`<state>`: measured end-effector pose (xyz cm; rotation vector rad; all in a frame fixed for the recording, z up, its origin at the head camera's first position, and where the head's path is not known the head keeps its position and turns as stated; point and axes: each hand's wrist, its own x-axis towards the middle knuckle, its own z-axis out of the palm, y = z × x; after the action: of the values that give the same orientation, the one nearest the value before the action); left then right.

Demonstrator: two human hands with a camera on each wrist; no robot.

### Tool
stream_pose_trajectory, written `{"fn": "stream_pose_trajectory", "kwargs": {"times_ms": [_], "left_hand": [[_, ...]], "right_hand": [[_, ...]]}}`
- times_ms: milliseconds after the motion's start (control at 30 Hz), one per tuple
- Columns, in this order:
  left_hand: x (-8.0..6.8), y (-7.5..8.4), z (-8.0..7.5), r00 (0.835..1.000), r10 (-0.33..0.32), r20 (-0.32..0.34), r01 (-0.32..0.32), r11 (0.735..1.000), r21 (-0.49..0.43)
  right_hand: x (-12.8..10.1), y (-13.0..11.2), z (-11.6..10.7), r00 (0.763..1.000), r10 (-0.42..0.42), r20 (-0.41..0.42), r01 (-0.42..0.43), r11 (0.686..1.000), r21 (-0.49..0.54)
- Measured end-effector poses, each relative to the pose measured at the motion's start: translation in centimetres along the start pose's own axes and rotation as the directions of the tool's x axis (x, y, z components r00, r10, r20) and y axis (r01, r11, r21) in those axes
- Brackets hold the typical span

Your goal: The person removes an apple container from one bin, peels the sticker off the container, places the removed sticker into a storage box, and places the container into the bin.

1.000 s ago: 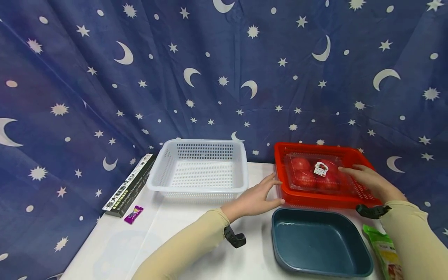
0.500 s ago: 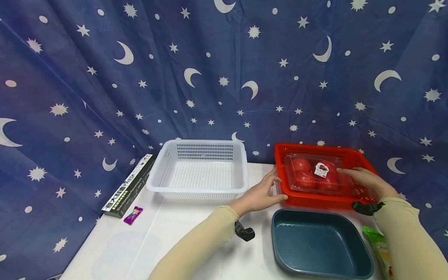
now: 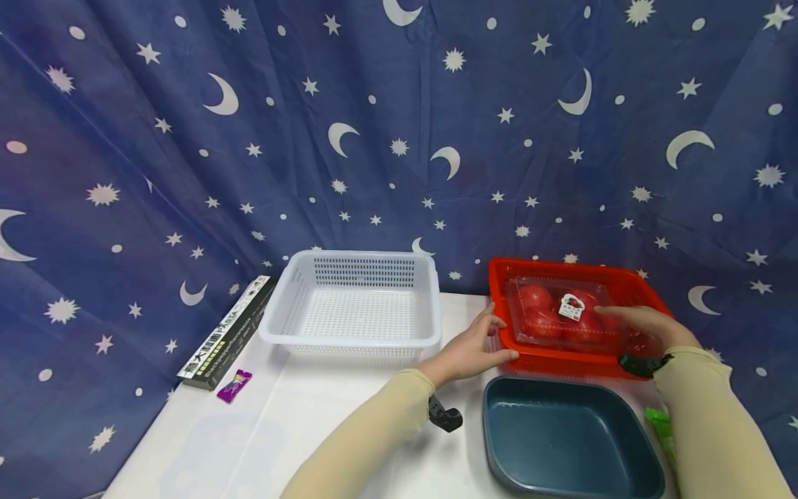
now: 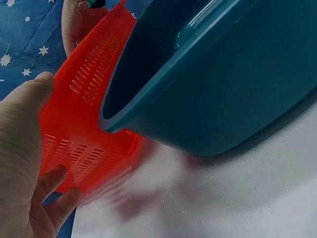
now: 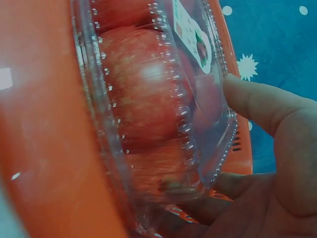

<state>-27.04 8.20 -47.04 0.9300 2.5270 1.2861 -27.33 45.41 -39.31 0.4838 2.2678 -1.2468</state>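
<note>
The person is leaning in w/ both hands at the red basket (image 3: pixel 511 357), which is sitting at the back right of the table (image 3: pixel 349 409), up against the starry curtain (image 3: pixel 249 138). The left hand (image 3: pixel 469 352) is resting flat-ish against the basket's left wall, fingers relaxed & fairly straight, not wrapping anything. The right hand (image 3: pixel 645 324) is reaching inside, thumb on the lid & fingers curling under the edge of the clear tomato box (image 3: pixel 561 312), which is lying in the basket. A teal tub (image 3: pixel 570 436) is sitting just in front of the basket, near its front wall & between the two forearms. A white basket (image 3: pixel 355 305) is standing to the left, near the left hand. Further left, a long dark box (image 3: pixel 227 333) & a purple sachet (image 3: pixel 234 385) are lying near the table edge. A green packet (image 3: pixel 659 423) is peeking out by the right sleeve, mostly hidden.
</note>
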Motion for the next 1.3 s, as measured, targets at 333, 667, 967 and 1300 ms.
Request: {"fn": "stream_pose_trajectory", "kwargs": {"times_ms": [333, 667, 967, 1300], "left_hand": [[0.6, -0.2, 0.5, 1.0, 0.004, -0.01, -0.004, 1.0, 0.0], [0.7, -0.3, 1.5, 0.999, -0.014, -0.04, 0.01, 0.997, -0.08], [0.9, -0.9, 2.0, 0.998, 0.0, -0.062, -0.006, 0.995, -0.095], [0.9, -1.0, 2.1, 0.998, 0.024, -0.064, -0.03, 0.996, -0.087]], "right_hand": [[0.5, -0.3, 0.1, 0.998, 0.055, -0.024, -0.052, 0.994, 0.095], [1.1, -0.4, 0.4, 0.996, 0.088, -0.027, -0.081, 0.98, 0.179], [-0.3, -0.5, 1.1, 0.989, 0.133, -0.064, -0.113, 0.962, 0.249], [-2.0, -1.4, 2.0, 0.987, 0.136, -0.083, -0.106, 0.951, 0.289]]}}
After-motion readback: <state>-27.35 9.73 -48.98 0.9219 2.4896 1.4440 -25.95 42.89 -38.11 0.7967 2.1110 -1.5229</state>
